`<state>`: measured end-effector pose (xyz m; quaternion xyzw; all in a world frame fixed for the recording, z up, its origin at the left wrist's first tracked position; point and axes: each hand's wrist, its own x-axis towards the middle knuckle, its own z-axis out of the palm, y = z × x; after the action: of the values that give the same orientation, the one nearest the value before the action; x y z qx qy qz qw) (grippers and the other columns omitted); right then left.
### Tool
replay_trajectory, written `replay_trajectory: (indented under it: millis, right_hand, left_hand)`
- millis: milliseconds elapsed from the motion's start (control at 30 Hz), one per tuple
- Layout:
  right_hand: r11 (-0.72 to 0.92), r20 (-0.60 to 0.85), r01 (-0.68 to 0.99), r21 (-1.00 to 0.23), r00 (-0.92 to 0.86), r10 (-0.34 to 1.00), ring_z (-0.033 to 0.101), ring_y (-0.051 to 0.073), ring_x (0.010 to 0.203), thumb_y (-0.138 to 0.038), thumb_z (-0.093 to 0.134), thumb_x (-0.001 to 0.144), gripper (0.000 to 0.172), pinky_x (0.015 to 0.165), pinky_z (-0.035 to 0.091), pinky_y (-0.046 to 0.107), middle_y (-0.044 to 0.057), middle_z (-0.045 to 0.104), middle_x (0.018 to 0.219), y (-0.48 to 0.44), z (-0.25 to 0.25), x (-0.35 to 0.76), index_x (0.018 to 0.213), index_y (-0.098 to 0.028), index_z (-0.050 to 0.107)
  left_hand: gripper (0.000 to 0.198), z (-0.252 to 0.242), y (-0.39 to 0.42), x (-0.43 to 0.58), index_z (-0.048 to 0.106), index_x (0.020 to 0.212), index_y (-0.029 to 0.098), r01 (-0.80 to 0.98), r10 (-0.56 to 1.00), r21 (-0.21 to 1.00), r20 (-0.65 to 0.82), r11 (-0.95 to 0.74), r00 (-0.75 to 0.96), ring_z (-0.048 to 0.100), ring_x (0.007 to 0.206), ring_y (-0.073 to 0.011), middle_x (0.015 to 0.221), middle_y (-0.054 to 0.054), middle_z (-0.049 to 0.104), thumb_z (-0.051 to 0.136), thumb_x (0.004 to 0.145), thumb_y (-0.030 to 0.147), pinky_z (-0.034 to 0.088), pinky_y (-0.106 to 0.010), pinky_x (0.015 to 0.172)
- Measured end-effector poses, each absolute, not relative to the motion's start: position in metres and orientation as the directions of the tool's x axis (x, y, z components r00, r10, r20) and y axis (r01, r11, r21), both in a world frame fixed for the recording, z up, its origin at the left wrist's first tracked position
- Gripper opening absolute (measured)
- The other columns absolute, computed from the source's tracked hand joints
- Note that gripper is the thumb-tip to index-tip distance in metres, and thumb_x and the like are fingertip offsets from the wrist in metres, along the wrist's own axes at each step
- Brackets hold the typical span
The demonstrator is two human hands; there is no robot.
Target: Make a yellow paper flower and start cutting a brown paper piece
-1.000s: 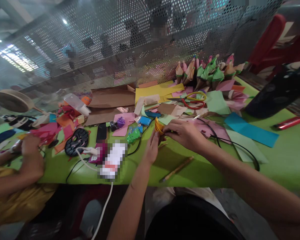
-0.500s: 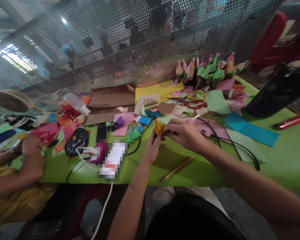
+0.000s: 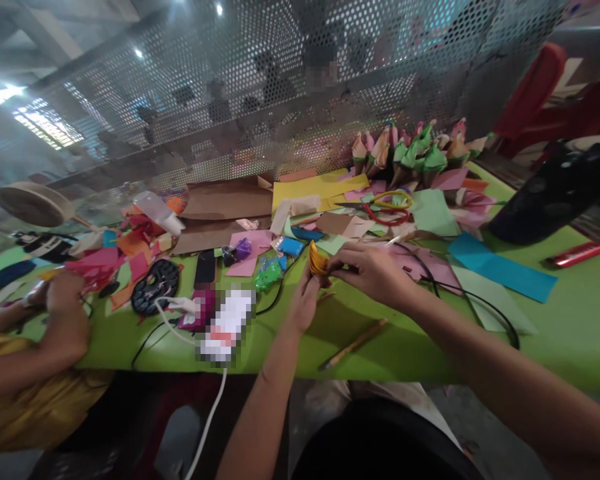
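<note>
My left hand (image 3: pixel 306 298) is closed around the base of a small yellow swirled paper piece (image 3: pixel 317 258), held upright above the green table. Beside it, my right hand (image 3: pixel 373 272) pinches at the swirl's right side with thumb and fingertips. The lower end of the piece is hidden in my fingers. A wooden stick-like tool (image 3: pixel 356 344) lies on the table below my hands. Scissors (image 3: pixel 387 205) with red and yellow handles rest among paper scraps beyond them.
Several paper ice cream cones (image 3: pixel 420 157) stand at the back right. A dark bottle (image 3: pixel 550 190), blue paper (image 3: pixel 503 267) and a red lighter-like stick (image 3: pixel 578 255) are to the right. A phone (image 3: pixel 227 325) with a white cable lies left. Another person's hand (image 3: pixel 67 293) works far left.
The view has tilted up slightly, so the table sits lower in the picture. My right fingertips have shifted slightly on the yellow swirl; both hands stay at it.
</note>
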<state>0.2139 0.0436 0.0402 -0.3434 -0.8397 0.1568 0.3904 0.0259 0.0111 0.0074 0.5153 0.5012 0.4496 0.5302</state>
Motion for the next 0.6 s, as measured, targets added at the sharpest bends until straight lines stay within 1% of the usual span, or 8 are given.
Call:
replay_trajectory:
  millis: [100,200,367,500,600]
  right_hand:
    - [0.716,0.565,0.454,-0.53,-0.441,0.698,0.069,0.018,0.08,-0.012,0.067,0.088,0.013,0.07,0.048,0.026,0.006,0.073,0.087,0.046,0.041,0.217,0.091,-0.02,0.076]
    - [0.724,0.579,0.457,-0.517,-0.437,0.689,0.069,0.019,0.081,-0.012,0.066,0.089,0.012,0.07,0.048,0.027,0.006,0.073,0.088,0.047,0.042,0.219,0.091,-0.02,0.076]
    - [0.721,0.556,0.481,-0.499,-0.461,0.692,0.068,0.019,0.082,-0.011,0.067,0.089,0.014,0.071,0.047,0.026,0.006,0.072,0.088,0.046,0.041,0.218,0.09,-0.021,0.076]
    - [0.715,0.533,0.519,-0.468,-0.48,0.697,0.067,0.019,0.08,-0.011,0.066,0.089,0.013,0.07,0.044,0.027,0.007,0.072,0.089,0.045,0.04,0.217,0.09,-0.02,0.076]
    - [0.712,0.523,0.536,-0.453,-0.487,0.7,0.066,0.019,0.08,-0.011,0.066,0.089,0.012,0.069,0.043,0.026,0.007,0.071,0.089,0.045,0.039,0.217,0.09,-0.019,0.075]
  left_hand:
    - [0.049,0.007,0.011,0.026,0.06,0.138,0.02,0.021,0.995,0.998,-0.064,0.062,0.083,0.067,0.092,-0.0189,0.11,-0.007,0.073,0.057,0.094,0.04,0.056,-0.033,0.088]
    - [0.05,0.006,0.012,0.026,0.06,0.138,0.02,-0.003,0.995,0.998,-0.062,0.063,0.084,0.067,0.091,-0.0188,0.112,-0.008,0.072,0.057,0.093,0.04,0.057,-0.033,0.086]
    - [0.05,0.0,0.013,0.026,0.059,0.139,0.02,-0.034,0.991,0.996,-0.079,0.083,0.106,0.065,0.09,-0.0176,0.113,-0.007,0.072,0.054,0.092,0.039,0.058,-0.032,0.084]
    - [0.052,-0.007,0.015,0.026,0.059,0.138,0.02,-0.083,0.991,0.992,-0.082,0.091,0.108,0.065,0.09,-0.0177,0.108,-0.006,0.072,0.055,0.09,0.04,0.057,-0.032,0.085]
    - [0.054,-0.011,0.017,0.024,0.058,0.138,0.02,-0.106,0.991,0.991,-0.075,0.087,0.111,0.065,0.089,-0.0172,0.11,-0.007,0.071,0.056,0.089,0.041,0.057,-0.032,0.084]
